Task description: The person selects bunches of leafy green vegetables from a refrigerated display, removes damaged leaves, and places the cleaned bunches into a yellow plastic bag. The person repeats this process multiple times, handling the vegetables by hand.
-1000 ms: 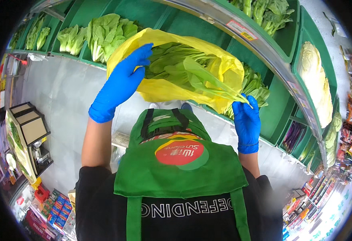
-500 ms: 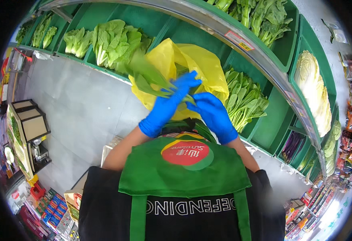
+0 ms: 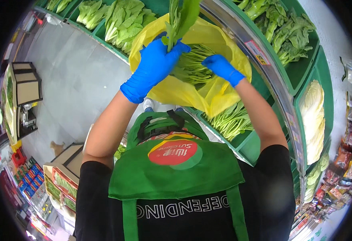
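Observation:
My left hand (image 3: 154, 66), in a blue glove, is closed round a small bunch of leafy greens (image 3: 180, 22) whose leaves point up and away. Below and beside it a yellow plastic bag (image 3: 228, 44) gapes wide at the green bins. Many thin-stemmed greens (image 3: 196, 64) lie inside the bag. My right hand (image 3: 224, 69), gloved in blue too, is over the bag's right side beside those stems. Its fingers are drawn together, and whatever may be between them is hidden.
Green bins (image 3: 250, 150) curve along the far and right sides. Leafy bunches (image 3: 125, 24) fill one at the left, more greens (image 3: 230, 120) lie under the bag's near edge, and a napa cabbage (image 3: 312, 120) stands at the right. A metal shelf rail (image 3: 272, 76) crosses behind the bag.
Both hands have moved apart and farther forward. The left hand has raised its greens upward and away. More of the bag's inside now shows, and the right hand has come over its right side.

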The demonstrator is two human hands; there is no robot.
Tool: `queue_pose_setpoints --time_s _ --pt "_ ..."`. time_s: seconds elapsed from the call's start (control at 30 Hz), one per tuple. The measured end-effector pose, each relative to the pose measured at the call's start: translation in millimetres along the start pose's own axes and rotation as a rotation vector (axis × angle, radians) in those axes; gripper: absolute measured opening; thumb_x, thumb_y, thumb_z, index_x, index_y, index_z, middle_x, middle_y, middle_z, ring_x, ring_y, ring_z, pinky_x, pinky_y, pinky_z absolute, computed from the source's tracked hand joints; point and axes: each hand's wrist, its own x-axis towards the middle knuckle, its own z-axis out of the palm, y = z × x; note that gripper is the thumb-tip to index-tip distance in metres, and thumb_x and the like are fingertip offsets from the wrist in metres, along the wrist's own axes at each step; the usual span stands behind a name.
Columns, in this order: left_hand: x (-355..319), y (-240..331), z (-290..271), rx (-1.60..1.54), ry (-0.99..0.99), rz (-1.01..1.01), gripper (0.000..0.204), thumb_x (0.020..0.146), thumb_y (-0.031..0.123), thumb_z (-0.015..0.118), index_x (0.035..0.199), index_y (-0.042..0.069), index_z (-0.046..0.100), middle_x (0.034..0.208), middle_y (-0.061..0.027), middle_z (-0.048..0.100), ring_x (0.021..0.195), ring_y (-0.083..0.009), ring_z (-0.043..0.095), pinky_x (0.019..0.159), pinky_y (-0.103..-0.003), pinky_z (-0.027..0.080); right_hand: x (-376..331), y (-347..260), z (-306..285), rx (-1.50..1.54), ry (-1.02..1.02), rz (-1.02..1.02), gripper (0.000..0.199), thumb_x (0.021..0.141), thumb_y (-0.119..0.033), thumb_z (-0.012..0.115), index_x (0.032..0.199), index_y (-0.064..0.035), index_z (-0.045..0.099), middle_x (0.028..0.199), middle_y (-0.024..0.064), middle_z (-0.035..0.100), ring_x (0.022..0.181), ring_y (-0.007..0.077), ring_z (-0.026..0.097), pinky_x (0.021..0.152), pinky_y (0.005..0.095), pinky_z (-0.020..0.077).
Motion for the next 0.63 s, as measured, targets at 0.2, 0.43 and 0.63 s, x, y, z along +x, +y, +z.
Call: queue_pose_setpoints --time_s 0.2,0.43,0.63 --pt "-5.4 -1.0 1.7 -0.086 -0.026 -0.042 0.026 0.091 0.023 0.050 0.098 0.004 0.067 0.112 -0.0148 0.061 0.114 -0.0239 0.052 0.092 -0.034 0.042 10.9 13.5 8.4 -0.711 0.230 0.224 0.035 0.076 -0.006 0.052 0.110 0.0009 0.055 0.106 0.0231 0.059 0.095 0.0365 0.058 0.082 0.0428 0.0466" --pt "-15.4 -13.5 3.0 -0.072 0.090 -0.052 0.029 0.083 0.035 0.059 0.093 0.009 0.069 0.056 -0.0141 0.055 0.048 -0.0242 0.053 0.049 -0.036 0.040 -9.2 49.9 62.2 -0.638 0.593 -0.106 0.029 0.089 -0.012 0.040 0.112 -0.0054 0.056 0.111 0.0223 0.057 0.101 0.0372 0.055 0.087 0.0441 0.0436" --pt "-18.5 -17.8 4.2 -0.099 0.055 -0.036 0.030 0.083 0.036 0.060 0.094 0.010 0.069 0.057 -0.0157 0.056 0.050 -0.0243 0.054 0.050 -0.036 0.041 20.4 87.3 63.2 -0.373 0.670 -0.100 0.036 0.090 -0.020 0.043 0.123 -0.0076 0.048 0.123 0.0216 0.050 0.109 0.0373 0.050 0.094 0.0430 0.0390"
